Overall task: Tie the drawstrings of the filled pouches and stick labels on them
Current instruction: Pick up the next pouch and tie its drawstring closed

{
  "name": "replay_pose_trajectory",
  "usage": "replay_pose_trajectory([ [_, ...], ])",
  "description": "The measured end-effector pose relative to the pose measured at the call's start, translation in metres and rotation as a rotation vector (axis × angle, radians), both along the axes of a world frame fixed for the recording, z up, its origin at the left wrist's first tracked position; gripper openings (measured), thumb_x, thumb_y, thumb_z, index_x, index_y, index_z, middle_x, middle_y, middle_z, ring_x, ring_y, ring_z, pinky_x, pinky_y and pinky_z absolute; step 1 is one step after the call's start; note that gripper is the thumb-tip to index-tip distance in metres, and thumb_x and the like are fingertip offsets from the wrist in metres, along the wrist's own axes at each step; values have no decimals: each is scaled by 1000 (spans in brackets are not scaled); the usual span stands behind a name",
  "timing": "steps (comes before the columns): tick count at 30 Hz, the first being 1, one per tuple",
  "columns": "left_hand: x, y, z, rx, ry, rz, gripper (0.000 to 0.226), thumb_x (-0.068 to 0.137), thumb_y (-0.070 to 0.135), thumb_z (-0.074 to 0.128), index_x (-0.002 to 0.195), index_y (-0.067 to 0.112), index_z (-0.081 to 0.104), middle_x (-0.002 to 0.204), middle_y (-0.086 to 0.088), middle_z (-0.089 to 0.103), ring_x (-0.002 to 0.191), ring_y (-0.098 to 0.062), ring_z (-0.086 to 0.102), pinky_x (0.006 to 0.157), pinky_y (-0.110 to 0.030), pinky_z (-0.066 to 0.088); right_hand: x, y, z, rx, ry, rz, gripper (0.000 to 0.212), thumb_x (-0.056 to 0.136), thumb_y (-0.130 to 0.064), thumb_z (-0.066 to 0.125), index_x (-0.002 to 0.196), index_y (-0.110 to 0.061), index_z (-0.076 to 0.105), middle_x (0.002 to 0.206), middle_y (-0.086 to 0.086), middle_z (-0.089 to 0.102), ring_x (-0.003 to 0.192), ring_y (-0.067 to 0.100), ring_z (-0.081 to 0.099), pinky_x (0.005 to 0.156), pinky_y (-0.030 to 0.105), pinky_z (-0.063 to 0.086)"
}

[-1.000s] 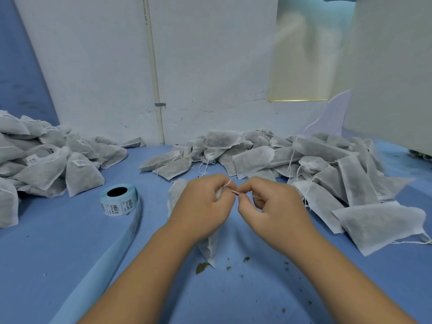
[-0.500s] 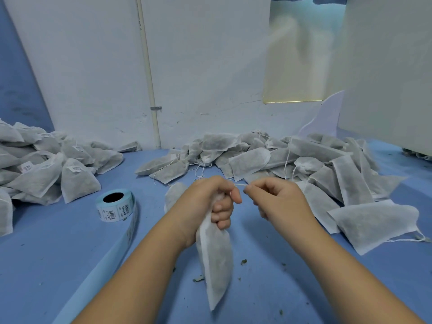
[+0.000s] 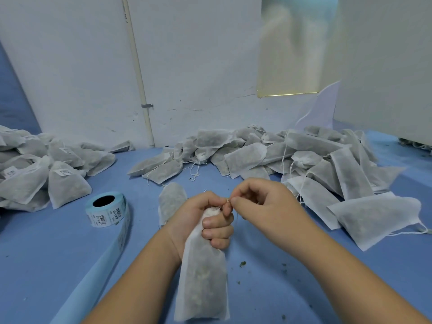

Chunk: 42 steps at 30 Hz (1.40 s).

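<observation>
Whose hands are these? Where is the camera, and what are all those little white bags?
There is no machine here, just a person working. The camera sits on the person's head and looks down, so you see their own arms from above. The left hand grips the neck of a filled white pouch, which hangs down over the blue table. The right hand pinches the thin string at the top of it. On the right lies a big pile of pouches with loose strings. On the left is another pile, and some of those have small white labels. Between them sits a roll of labels with a strip trailing off.
</observation>
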State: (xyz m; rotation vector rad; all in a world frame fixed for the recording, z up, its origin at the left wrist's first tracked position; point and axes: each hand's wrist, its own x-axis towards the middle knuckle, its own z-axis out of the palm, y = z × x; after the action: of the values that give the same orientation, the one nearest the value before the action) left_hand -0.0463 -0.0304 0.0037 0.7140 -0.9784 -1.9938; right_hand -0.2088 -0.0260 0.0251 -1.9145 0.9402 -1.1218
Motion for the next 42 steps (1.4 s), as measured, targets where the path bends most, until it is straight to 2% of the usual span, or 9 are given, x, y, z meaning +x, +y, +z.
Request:
replay_pose_trajectory([
  [3,0,-1,-2,-1,-7,-37,17,72,19,56,58,9,57,37,4,32,31,-9,33,38,-19,35,-3,-1,1,81,8,35,20,82,-14,62,65,-23,64,67,-11,70,63,8,54,55,22,41],
  [6,1,-3,-1,-19,-16,-64,18,74,20,55,60,10,57,38,4,33,32,-8,33,39,-19,36,-6,-4,1,110,53,-6,15,79,-18,66,65,-24,66,62,-8,61,58,9,50,46,18,36],
  [10,3,-6,-1,-38,-18,-82,21,79,17,50,60,10,59,38,4,35,32,-8,34,40,-18,35,-6,-6,-2,162,114,-6,7,79,-15,68,73,-15,68,61,-3,56,49,5,41,45,14,33],
  [17,3,-5,2,-67,-90,-62,22,76,21,51,59,11,59,39,4,34,32,-8,33,40,-20,35,-7,-6,0,172,100,0,7,78,-16,68,72,-16,69,63,-4,62,65,11,56,59,24,42],
  [21,0,-4,6,-88,-182,-32,12,66,18,62,57,12,57,40,4,32,32,-8,30,39,-19,34,-7,-6,-1,189,113,-26,6,77,-14,67,72,-12,69,62,-4,61,67,13,55,62,27,42],
  [28,-3,-2,10,-132,-326,40,20,75,22,58,57,14,56,47,2,32,35,-8,28,41,-20,35,-10,-10,-1,243,94,-13,11,80,-12,62,79,-7,72,59,-7,64,54,-2,56,53,13,44],
  [34,2,0,15,-169,-427,7,21,78,24,54,60,14,60,53,1,41,38,-8,31,44,-21,36,-11,-11,-3,268,130,35,12,75,-24,64,72,-13,69,62,-2,65,60,6,55,64,25,44],
  [38,5,2,19,-178,-490,19,19,75,25,59,63,13,67,56,-1,44,39,-9,32,44,-22,37,-12,-11,-4,263,141,88,17,64,-30,56,68,-18,68,61,-2,64,63,10,54,65,27,44],
  [42,8,3,21,-193,-526,36,18,80,23,62,67,13,70,61,-3,50,38,-9,36,44,-21,39,-12,-12,-5,245,147,121,23,59,-39,59,69,-19,67,61,-2,64,61,9,54,65,26,43],
])
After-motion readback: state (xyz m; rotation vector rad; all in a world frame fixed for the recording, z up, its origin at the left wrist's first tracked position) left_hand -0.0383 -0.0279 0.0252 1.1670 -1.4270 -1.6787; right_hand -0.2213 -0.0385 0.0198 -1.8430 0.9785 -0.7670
